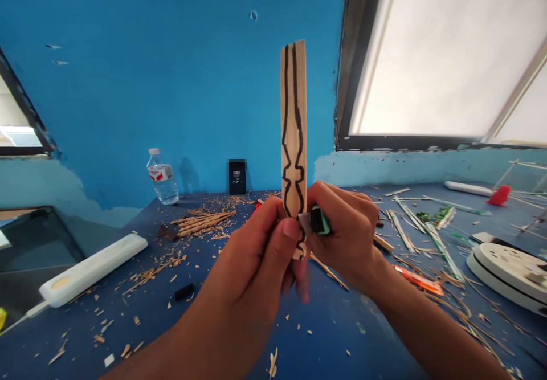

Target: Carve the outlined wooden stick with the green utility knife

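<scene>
An upright flat piece of wood (293, 101) stands in front of me, with a curvy black outline drawn along its face. My left hand (260, 254) is closed around its lower part, the thumb lying across the front. In my right hand (346, 226) is a knife (319, 220) with a green and black handle. Its short blade meets the right edge of the wood near the lower end, just beside my left thumb. Part of the knife handle is hidden inside my right fist.
Wood shavings lie over the blue table (325, 334). To the left are a water bottle (163, 180), a bundle of sticks (205, 222), a white power strip (94, 269) and a black cap (184, 292). An orange cutter (419, 280) and a round white device (506, 272) sit right.
</scene>
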### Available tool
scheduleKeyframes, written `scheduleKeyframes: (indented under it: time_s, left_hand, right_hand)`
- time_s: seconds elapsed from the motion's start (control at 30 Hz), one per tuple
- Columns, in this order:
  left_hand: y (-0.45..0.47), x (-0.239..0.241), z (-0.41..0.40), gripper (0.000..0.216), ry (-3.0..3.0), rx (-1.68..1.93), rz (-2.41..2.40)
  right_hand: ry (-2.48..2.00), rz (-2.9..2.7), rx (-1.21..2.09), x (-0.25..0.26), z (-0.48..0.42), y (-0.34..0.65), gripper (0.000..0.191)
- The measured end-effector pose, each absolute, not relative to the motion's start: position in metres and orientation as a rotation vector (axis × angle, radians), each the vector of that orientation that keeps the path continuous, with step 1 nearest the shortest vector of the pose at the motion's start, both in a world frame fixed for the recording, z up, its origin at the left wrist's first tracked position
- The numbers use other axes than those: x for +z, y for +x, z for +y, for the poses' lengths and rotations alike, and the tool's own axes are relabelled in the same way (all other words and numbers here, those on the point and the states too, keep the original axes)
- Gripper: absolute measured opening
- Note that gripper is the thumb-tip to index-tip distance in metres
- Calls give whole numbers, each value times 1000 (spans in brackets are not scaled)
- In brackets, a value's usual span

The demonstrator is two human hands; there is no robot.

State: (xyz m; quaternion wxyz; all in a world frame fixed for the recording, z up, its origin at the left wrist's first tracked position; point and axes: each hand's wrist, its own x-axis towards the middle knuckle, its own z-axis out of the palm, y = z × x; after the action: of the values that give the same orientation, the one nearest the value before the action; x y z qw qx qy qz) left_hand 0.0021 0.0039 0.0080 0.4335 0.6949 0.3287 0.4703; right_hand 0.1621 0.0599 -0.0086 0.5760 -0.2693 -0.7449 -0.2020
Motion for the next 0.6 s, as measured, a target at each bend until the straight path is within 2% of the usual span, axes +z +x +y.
scheduleKeyframes:
  time_s: [0.2,0.37,0.6]
  left_hand:
    - [9,-1,7,35,1508,1107,740]
    - [13,-6,5,36,1361,1050,604]
    - [7,2,10,31,1488,1160,634]
  right_hand:
    - [-738,-1654,-497,-8,83,169,30]
    - [-763,-1313,-540,7,103,202,36]
    - [-634,-1691,-417,10,80,196,32]
